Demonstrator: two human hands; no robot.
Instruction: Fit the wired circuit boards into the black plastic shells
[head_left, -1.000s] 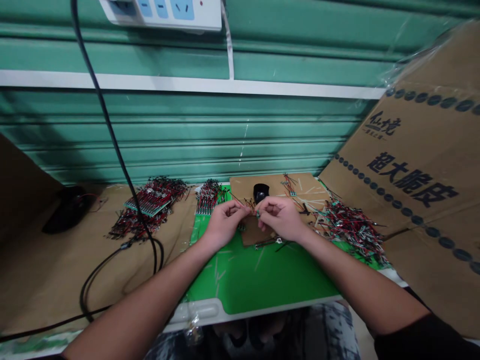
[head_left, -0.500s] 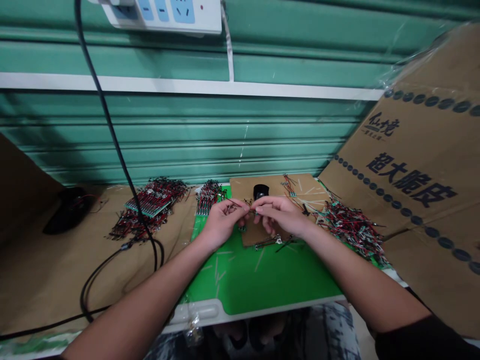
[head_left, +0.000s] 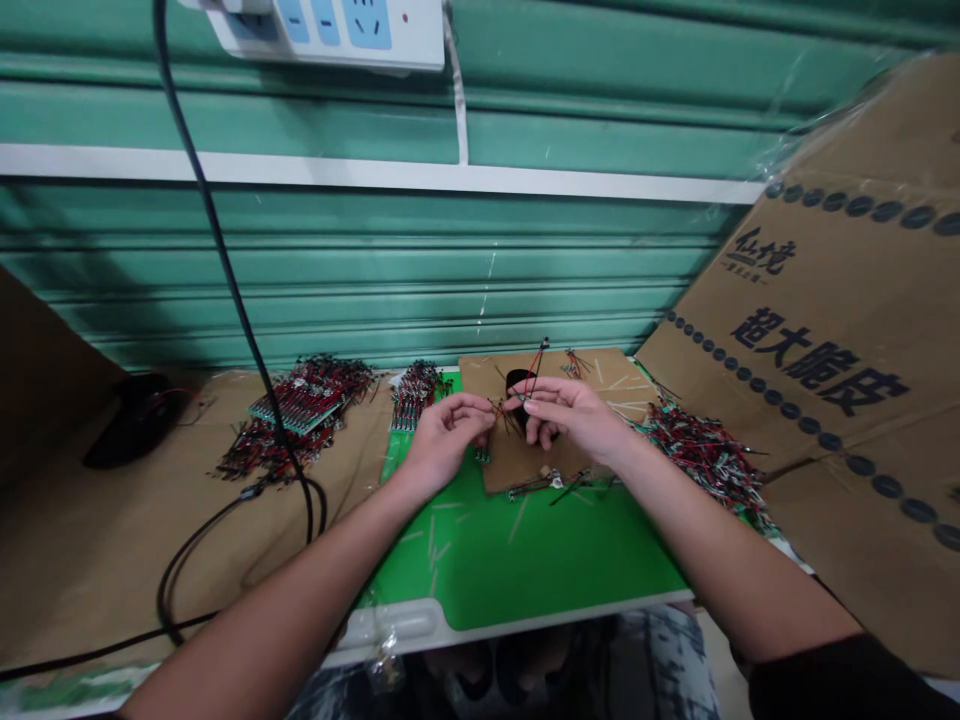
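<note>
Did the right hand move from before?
Yes, the right hand has moved slightly right and toward the green wall, judged against the flat cardboard sheet.

Green wall (horizontally ribbed)

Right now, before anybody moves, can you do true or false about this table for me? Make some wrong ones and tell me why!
1. A brown cardboard sheet lies on the green board. True.
2. The right hand holds thin red and black wires. True.
3. The power strip lies on the green board. False: it is up at the green ribbed wall.
4. The left hand wears a glove. False: it is bare.
5. A black cable hangs in front of the wall. True.
</note>
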